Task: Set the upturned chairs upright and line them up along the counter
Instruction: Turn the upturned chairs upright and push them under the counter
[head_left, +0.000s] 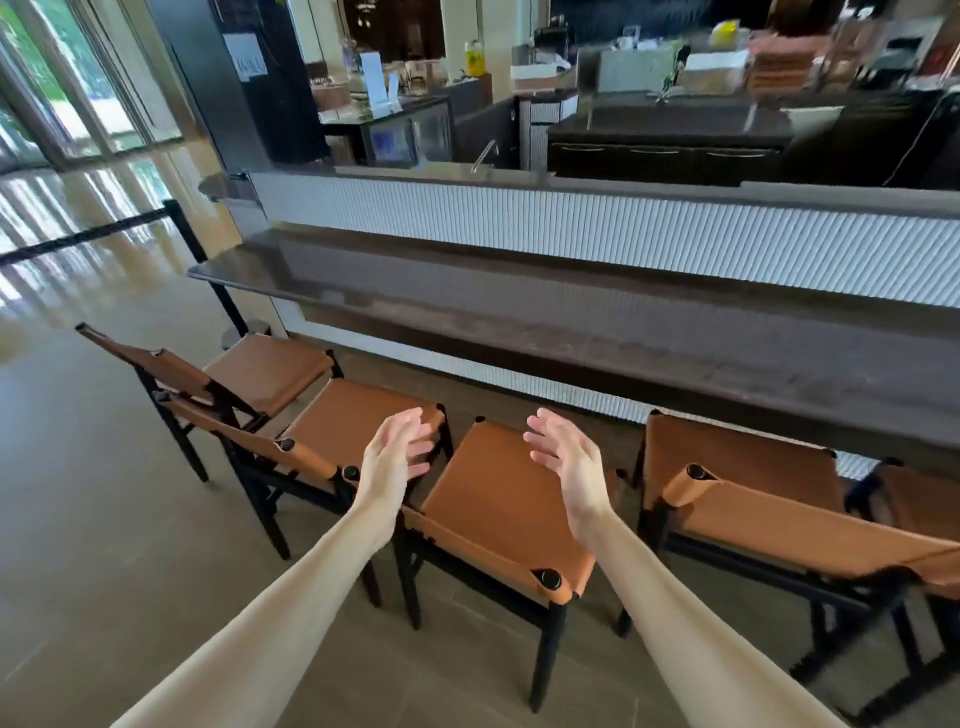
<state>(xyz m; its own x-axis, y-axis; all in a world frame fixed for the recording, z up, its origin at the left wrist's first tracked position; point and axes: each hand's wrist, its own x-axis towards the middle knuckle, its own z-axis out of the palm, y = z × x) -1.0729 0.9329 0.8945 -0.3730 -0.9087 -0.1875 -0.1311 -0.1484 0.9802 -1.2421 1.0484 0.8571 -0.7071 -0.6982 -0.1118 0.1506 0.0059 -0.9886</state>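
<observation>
Both hands, left hand and right hand, hover spread and empty above the chair nearest the counter, apparently aligned; careless nudging could skew it.

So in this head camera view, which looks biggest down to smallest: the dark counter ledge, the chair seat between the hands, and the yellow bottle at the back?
1. Dark counter ledge, spanning nearly the whole view.
2. Chair seat between the hands.
3. Yellow bottle, tiny here, though it stands far from the camera, so its true size is unsure.
</observation>
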